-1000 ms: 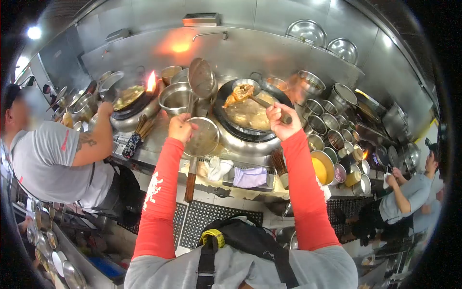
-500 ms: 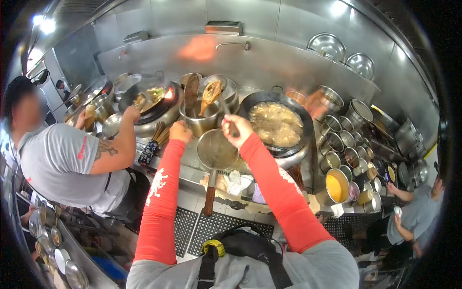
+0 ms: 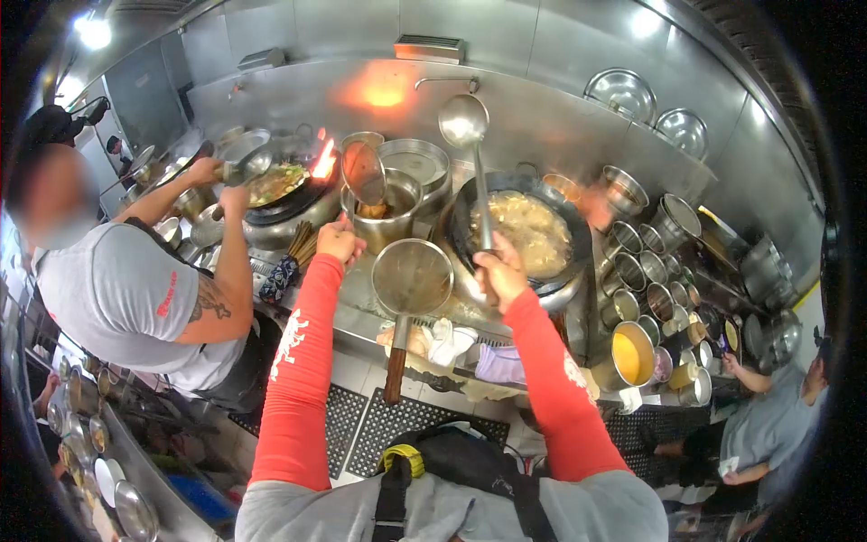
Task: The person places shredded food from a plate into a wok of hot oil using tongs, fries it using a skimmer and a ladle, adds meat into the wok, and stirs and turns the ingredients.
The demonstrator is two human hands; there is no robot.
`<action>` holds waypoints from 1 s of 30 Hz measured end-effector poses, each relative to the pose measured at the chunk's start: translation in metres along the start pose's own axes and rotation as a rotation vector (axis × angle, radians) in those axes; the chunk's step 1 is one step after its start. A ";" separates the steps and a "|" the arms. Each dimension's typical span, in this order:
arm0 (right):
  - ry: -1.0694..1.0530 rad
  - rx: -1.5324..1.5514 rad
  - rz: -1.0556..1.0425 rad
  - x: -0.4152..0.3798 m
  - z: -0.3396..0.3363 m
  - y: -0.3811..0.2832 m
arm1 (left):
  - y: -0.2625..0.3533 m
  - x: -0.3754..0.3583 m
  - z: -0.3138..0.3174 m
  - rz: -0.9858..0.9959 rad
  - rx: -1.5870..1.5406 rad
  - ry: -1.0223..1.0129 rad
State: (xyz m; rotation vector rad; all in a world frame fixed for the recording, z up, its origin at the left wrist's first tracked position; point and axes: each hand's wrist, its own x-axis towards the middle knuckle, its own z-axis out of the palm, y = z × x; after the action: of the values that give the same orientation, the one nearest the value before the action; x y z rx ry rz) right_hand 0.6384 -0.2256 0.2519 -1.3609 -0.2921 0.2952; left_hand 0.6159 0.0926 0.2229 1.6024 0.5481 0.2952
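Observation:
My left hand is closed around the handle of a round strainer, which is tipped up over a steel pot. Some brown food shows inside the pot, just under the strainer. My right hand grips a long-handled steel ladle; its bowl is raised high, past the far rim of the wok. Bubbling, pale brown food in liquid fills much of that black wok. Between my forearms a second, wooden-handled strainer lies across the stove front, touched by neither hand.
To my left a co-worker handles a ladle at another wok, with flame beside it. Several metal containers and a pot of yellow liquid stand at right. Cloths lie on the front ledge. Another person stands far right.
My right hand has moved right and toward me, swinging the ladle from over the pot to upright by the wok. Brown food once in its bowl no longer shows there. The strainer has turned.

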 end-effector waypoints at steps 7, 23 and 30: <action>0.182 -0.117 -0.013 -0.055 -0.082 -0.027 | -0.009 0.014 0.002 -0.333 -0.566 -0.151; 0.316 -1.213 -0.198 -0.064 -0.214 -0.021 | -0.045 0.061 -0.010 -0.261 -0.709 -0.390; 0.247 -1.159 -0.019 -0.024 -0.215 0.005 | -0.023 0.060 0.000 -0.433 -0.713 -0.310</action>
State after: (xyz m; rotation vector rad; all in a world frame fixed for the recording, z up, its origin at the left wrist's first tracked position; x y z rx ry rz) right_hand 0.6955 -0.4290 0.2064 -2.5063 -0.2724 -0.1064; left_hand 0.6628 0.1239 0.1922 0.7896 0.4621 -0.0866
